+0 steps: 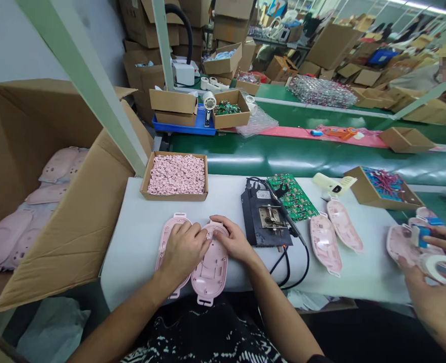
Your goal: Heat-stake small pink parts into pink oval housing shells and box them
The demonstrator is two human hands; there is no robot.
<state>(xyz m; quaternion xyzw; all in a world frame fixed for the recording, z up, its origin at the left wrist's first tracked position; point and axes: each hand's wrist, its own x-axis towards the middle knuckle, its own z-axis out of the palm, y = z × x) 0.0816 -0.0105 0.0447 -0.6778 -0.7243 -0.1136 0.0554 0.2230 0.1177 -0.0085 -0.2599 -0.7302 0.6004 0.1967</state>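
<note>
Two pink plastic shells, the left shell (164, 257) and the right shell (210, 276), are laid side by side on the white bench (132, 257). The left hand (183, 250) is spread over the left shell; the right hand (232, 239) is curled onto the right shell's upper end. Firmness of grip cannot be told.

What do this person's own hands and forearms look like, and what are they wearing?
The left hand and right hand are bare, with no gloves. Both forearms are uncovered. A black top with white squiggly marks shows below them, and a dark sleeve edge shows by the right arm.
</note>
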